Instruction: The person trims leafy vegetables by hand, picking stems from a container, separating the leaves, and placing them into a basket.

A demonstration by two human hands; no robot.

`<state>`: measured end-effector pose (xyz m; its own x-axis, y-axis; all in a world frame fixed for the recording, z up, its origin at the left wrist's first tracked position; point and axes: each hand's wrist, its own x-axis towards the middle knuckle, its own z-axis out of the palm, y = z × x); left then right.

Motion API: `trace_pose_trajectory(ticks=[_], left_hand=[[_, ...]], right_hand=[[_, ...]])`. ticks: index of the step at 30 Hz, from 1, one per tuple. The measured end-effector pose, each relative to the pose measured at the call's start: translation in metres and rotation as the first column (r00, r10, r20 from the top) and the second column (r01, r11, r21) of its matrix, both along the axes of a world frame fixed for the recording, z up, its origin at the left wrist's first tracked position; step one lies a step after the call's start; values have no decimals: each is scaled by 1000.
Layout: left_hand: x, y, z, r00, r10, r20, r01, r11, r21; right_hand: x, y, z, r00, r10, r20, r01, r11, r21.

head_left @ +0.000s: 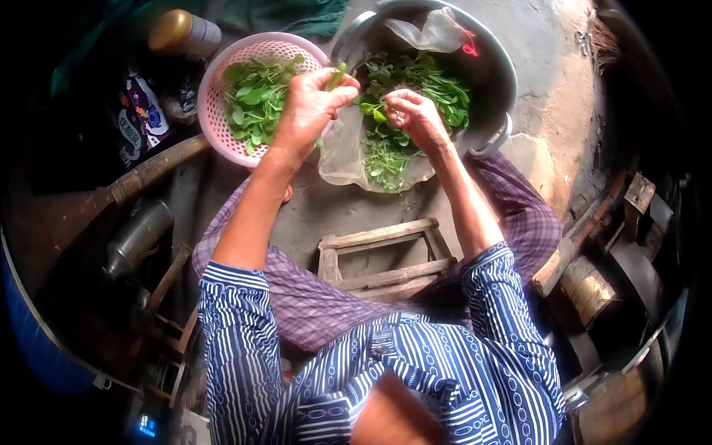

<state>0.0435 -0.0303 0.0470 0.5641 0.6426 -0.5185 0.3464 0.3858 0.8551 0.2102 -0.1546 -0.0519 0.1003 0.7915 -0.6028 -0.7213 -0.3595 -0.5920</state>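
My left hand point(311, 104) is closed over the right rim of a pink perforated basket point(211, 133), pinching a short green stem point(337, 77). Inside the basket lie loose leafy greens point(256, 96). Fingers curled together, my right hand point(417, 117) hovers above a heap of leafy greens point(445, 96) in a large grey metal basin point(502, 67). A bright leaf point(374, 111) shows beside its fingertips; whether they grip it I cannot tell. Under part of the heap a clear plastic bag point(343, 159) spreads over the basin's near side.
A wooden stool frame point(378, 237) is on the floor between the legs. Another crumpled plastic bag point(437, 31) with a red tie lies in the basin. A gold-capped jar point(185, 33) stands behind the basket; a metal flask point(139, 237) lies at left. Wood pieces point(586, 289) are at right.
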Motion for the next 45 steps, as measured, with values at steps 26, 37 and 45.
trace_pose_trajectory(ticks=[26,37,45], left_hand=[[9,-53,-13,531,-773,-347,847,499,184],[-2,-37,-25,648,-521,-555,761,457,461],[6,-28,-4,741,-448,-499,668,565,485]], right_hand=[[-48,-71,58,421,321,848,-437,891,-121],[-15,-83,-76,-235,524,819,-313,757,-574],[16,-28,-128,-590,399,702,-275,718,-640]])
